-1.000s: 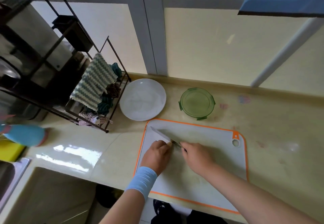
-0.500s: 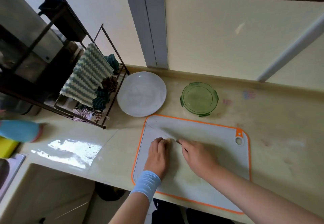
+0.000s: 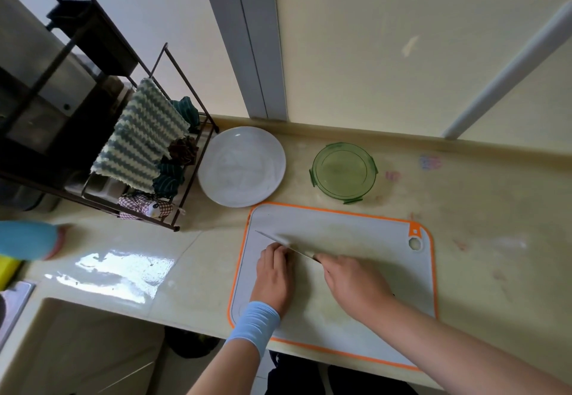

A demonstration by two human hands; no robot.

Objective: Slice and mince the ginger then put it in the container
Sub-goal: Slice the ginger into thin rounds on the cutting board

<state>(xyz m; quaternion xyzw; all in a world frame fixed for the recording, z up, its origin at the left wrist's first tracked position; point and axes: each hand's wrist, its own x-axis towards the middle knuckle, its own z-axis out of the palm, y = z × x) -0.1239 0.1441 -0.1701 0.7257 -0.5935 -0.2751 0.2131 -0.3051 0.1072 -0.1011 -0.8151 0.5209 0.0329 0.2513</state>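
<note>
Nearest us, our left hand (image 3: 274,274) rests knuckles-up on the cutting board (image 3: 356,233), fingers curled down. We judge that the ginger is pinned beneath them, but it is hidden. Just beside it, our right hand (image 3: 356,285) grips the handle of the knife (image 3: 275,240). The blade runs leftward and away, crossing the left fingertips. The board offers room to the right of both hands. Beyond its far edge stands the green container (image 3: 343,172), nearer the right hand, with a white plate (image 3: 241,165) to its left.
</note>
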